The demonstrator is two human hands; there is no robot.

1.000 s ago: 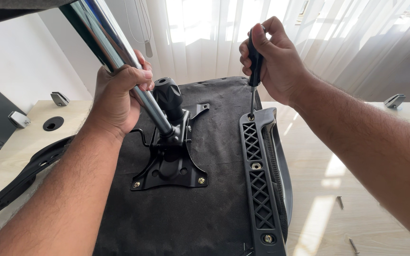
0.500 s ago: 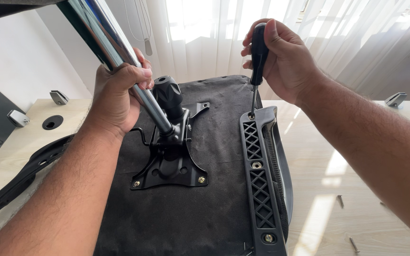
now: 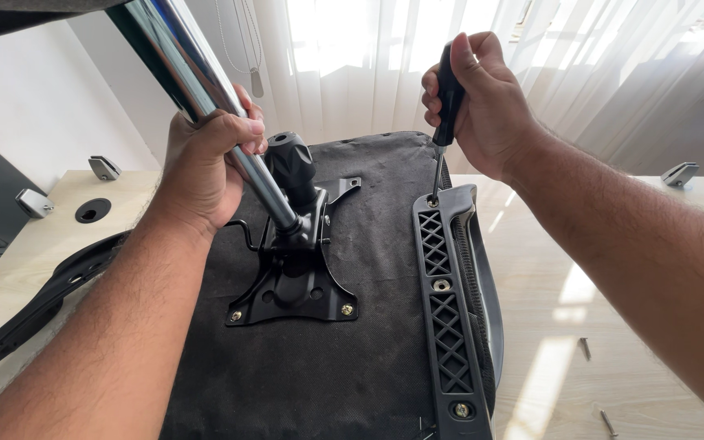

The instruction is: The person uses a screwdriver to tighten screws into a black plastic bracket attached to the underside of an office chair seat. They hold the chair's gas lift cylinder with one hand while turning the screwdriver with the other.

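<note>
At the far left, an armrest (image 3: 34, 314) lies along the edge of the seat underside (image 3: 319, 383), its fixings out of view. Your left hand (image 3: 205, 167) is wrapped fully around the chrome column (image 3: 193, 77), gripping it just above the point where it enters the mechanism plate (image 3: 295, 277). The plate sits flat on the seat underside; two of its screws (image 3: 346, 310) are visible at the near corners and appear seated. A black knob (image 3: 291, 163) stands just beside the column. To the right, a second armrest (image 3: 450, 310) lies along the right edge of the seat underside. Its middle bolt (image 3: 442, 285) and near bolt (image 3: 461, 410) appear to be in place. Your right hand (image 3: 482, 106) is closed around the handle of the screwdriver (image 3: 444, 122), held upright with its tip in the far hole of this armrest. Judged from this, the far fastener is the one in hand, and the right armrest is nearly fixed. Loose screws (image 3: 607, 422) lie on the table (image 3: 613, 326) at the far right, well apart from the seat.
</note>
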